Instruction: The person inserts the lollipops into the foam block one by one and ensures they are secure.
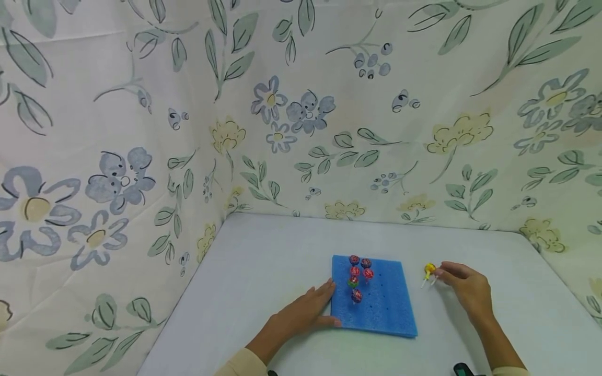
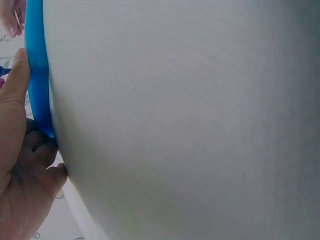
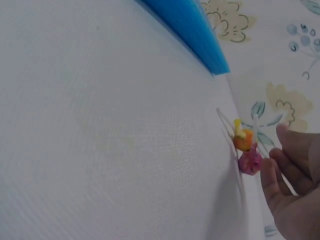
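Observation:
A blue foam block [image 1: 385,292] lies on the white table, with several wrapped lollipops [image 1: 355,271] standing on its left half. My left hand [image 1: 305,313] rests against the block's left side, fingers extended along that edge and thumb at the near corner. Right of the block, my right hand [image 1: 465,290] reaches down at two loose lollipops. One is a yellow-orange lollipop [image 3: 243,141]; beside it is a pink lollipop [image 3: 250,161], whose head the fingers hide in the head view. In the right wrist view, my fingertips are close beside the pink one, with no clear pinch visible.
Small dark holes [image 1: 380,284] dot the right part of the block. Floral cloth [image 1: 329,104] hangs behind and left of the white table [image 1: 263,261]. A dark object [image 1: 463,369] shows at the bottom edge near the right forearm.

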A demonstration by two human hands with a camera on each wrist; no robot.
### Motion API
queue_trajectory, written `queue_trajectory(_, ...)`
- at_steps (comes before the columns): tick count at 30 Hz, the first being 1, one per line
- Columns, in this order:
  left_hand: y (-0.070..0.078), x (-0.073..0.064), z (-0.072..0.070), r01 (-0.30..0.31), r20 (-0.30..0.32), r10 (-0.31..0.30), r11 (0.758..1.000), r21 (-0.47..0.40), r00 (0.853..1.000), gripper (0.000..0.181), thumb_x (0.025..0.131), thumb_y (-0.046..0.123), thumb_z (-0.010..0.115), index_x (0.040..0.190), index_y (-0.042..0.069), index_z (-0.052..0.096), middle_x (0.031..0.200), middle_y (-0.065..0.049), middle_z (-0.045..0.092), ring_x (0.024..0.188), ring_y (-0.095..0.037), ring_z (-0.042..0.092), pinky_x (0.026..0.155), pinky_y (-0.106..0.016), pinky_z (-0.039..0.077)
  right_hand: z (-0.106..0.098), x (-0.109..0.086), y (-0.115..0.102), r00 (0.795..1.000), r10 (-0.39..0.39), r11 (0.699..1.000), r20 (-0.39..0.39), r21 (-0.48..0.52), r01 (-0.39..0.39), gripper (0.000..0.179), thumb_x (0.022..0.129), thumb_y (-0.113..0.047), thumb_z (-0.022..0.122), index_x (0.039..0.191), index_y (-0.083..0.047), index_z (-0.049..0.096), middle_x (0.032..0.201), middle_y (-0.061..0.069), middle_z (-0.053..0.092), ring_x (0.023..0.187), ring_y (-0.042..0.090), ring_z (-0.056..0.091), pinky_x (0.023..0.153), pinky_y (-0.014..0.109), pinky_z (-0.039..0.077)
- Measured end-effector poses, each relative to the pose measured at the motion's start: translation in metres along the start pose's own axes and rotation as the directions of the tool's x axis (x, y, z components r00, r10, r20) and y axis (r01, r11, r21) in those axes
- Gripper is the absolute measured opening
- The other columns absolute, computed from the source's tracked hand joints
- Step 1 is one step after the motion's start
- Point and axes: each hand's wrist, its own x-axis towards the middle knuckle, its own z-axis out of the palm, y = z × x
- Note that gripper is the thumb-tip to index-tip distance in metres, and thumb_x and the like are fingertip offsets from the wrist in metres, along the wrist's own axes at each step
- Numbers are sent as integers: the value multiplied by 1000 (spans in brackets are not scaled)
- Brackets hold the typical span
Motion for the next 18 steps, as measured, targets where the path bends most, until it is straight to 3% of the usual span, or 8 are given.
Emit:
queue_trajectory(13, 0, -2, -1, 1, 3, -1, 1000, -12, 1000, 98, 96, 70, 61, 170, 16, 26, 177, 1, 23, 158, -39, 34, 124, -51, 38, 2, 9, 9, 1000, 18, 1000, -12, 21, -18, 50, 103, -33, 72, 138, 4, 66, 138, 26, 68, 79, -18, 56, 68, 8, 52)
queue_trajectory(15, 1, -2, -1, 2, 4, -2, 1000, -11, 1000, 98, 96, 70, 61, 170, 16, 27, 177, 1, 23, 157, -39, 35, 124, -51, 39, 2, 9, 9, 999, 31, 999, -16, 12, -31, 50, 103, -33, 72, 137, 3, 67, 138, 26, 68, 83, -13, 59, 67, 9, 52)
queue_trajectory(18, 0, -2, 0, -3, 0, 3, 1000, -4, 1000, 98, 96, 70, 61, 170, 16, 27, 177, 1, 23, 157, -39, 35, 124, -50, 39, 3, 11, 10, 998, 48, 999, -29, -4, -48, 48, 103, -31, 72, 136, 3, 68, 136, 25, 69, 95, 6, 67, 65, 10, 51)
